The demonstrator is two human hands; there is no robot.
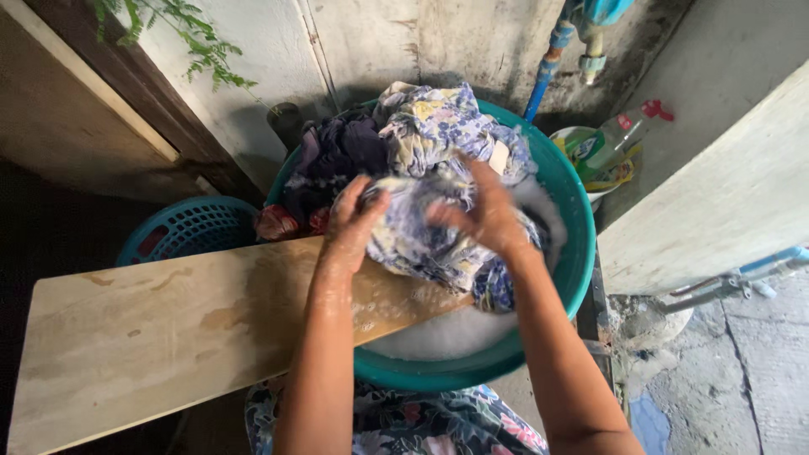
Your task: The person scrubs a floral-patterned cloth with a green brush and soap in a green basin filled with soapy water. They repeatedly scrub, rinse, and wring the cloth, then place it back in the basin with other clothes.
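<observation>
While suds fill the basin (577, 253), both hands (352, 221) (489, 215) grip floral cloth (421, 240)

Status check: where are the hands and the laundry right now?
Both hands, left and right, gripping floral cloth. Cloth on wooden board over sudsy teal basin. More clothes piled behind.

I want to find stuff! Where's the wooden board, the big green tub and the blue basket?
wooden board (152, 337): head view, on its bare top face.
green tub (581, 244): head view, on its right rim.
blue basket (190, 229): head view, on its lattice wall.
</observation>
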